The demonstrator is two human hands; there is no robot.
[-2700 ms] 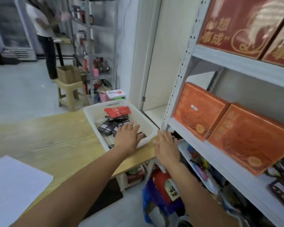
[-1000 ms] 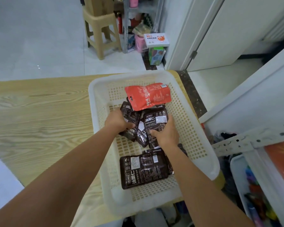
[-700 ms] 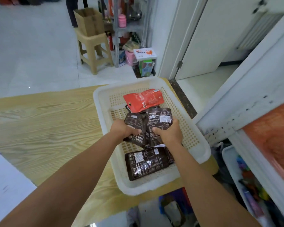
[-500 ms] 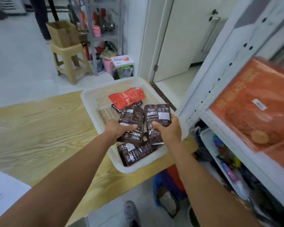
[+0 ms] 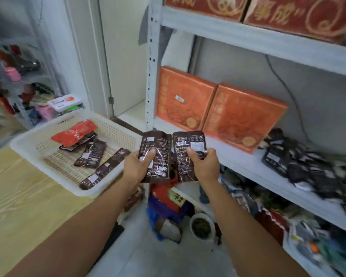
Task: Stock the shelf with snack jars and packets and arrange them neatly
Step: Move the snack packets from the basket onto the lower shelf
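The person stands between the table and the rack, holding a dark brown snack packet in each hand, clear of both the basket and the shelf. The left hand (image 5: 137, 166) grips the left packet (image 5: 162, 144) with its thumb pressed on the front and the other fingers tucked behind it; its printing reads upside down. The right hand (image 5: 204, 165) pinches the right packet (image 5: 190, 139) the same way, label upright. The two packets are side by side with their inner edges touching, in front of the middle shelf (image 5: 238, 162). On that shelf two orange boxes (image 5: 183, 100) lean against each other, and further right lies a heap of dark packets (image 5: 300, 162), too smeared to be sure, but they look like the same kind. To the left, a white perforated basket (image 5: 26, 144) sits on the wooden table (image 5: 18, 196). In it a red packet (image 5: 74, 132) lies on top of some dark ones, and two more brown packets (image 5: 92, 153) lie flat nearer the front. Red cartons (image 5: 300, 15) fill the shelf above.
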